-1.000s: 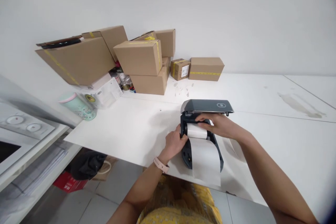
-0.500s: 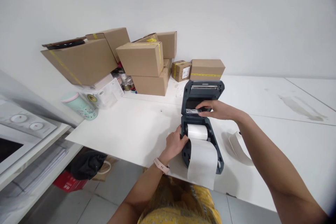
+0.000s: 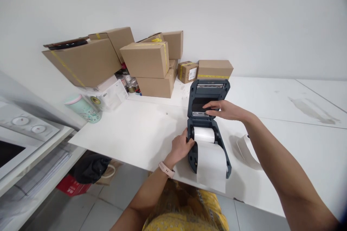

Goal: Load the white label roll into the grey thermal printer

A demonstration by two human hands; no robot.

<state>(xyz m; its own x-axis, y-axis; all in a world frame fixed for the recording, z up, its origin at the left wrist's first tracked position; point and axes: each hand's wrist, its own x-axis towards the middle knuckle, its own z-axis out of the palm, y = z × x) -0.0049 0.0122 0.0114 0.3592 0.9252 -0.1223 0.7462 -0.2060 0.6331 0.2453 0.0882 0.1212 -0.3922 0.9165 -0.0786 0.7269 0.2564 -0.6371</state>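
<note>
A dark grey label printer (image 3: 193, 164) stands on the white table with its lid (image 3: 193, 95) raised. Inside sits a white paper roll (image 3: 204, 135), its loose strip (image 3: 211, 166) hanging over the front toward the table edge. My left hand (image 3: 181, 147) grips the printer's left side, thumb over the rim and fingers partly hidden behind it. At the inner face of the lid, just above a small printed label (image 3: 199, 114), my right hand (image 3: 223, 110) has its fingers apart and holds nothing.
Cardboard boxes (image 3: 145, 60) are stacked at the back left, with smaller ones (image 3: 214, 68) behind the printer. A mint tumbler (image 3: 84, 109) stands at left. A white curved object (image 3: 247, 151) lies right of the printer, partly behind my right forearm.
My right hand has moved slightly up along the inside of the lid, and its fingers are a little more spread. The lid leans slightly differently, and the paper strip has shifted a little right.
</note>
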